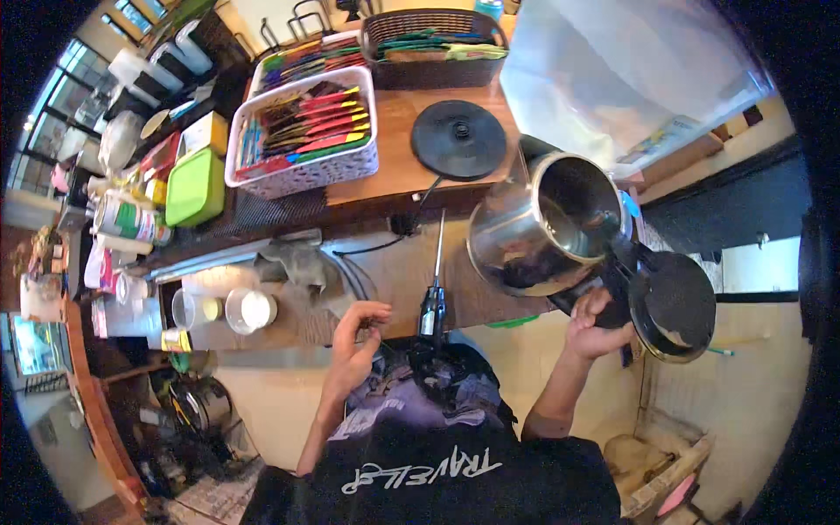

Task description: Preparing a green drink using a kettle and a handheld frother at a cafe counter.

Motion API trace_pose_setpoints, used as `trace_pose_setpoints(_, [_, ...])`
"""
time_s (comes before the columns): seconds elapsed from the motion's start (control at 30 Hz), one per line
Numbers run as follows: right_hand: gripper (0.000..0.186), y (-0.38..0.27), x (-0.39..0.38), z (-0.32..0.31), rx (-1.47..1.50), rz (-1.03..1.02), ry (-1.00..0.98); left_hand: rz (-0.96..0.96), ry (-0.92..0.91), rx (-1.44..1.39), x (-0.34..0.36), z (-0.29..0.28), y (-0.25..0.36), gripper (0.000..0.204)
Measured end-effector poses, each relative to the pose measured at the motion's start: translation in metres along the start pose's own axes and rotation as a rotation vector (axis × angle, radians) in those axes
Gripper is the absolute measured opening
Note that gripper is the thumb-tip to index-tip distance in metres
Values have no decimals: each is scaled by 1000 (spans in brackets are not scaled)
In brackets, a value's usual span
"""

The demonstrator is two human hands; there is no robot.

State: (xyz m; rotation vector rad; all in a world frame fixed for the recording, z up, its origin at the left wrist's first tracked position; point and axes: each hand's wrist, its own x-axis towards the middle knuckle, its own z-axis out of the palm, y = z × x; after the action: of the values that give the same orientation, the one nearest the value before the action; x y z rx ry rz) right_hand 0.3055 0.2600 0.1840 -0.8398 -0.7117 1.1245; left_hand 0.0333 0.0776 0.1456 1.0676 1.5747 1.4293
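Note:
My right hand [597,325] is wrapped around the black handle of a stainless steel electric kettle [507,236]. The kettle is tilted, its mouth facing up and right, and its black hinged lid [678,302] hangs open beside my hand. Dark patches mark the steel wall. My left hand [357,341] hovers by the table's front edge, fingers loosely bent and nothing visible in them. Between my hands lies a screwdriver [431,311] with a dark handle, its long shaft pointing away from me. The round black kettle base [459,140] rests on the raised shelf, its cord running down to the left.
A patterned white basket [306,179] of colourful packets and a dark woven basket [435,74] stand behind. Left are a grey cloth [297,267], a white-filled plastic cup [251,311], another clear cup [187,309] and a green-lidded box [195,181]. A large translucent plastic sheet [604,70] is at upper right.

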Motion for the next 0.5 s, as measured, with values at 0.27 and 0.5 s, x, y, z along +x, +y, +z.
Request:
trace_pose_setpoints(0.27, [65, 3, -15, -21, -33, 46, 2, -38, 53, 63, -25, -14, -18, 25])
trace_pose_setpoints(0.5, [67, 17, -16, -44, -73, 74, -51, 105, 694, 225, -62, -28, -45, 33])
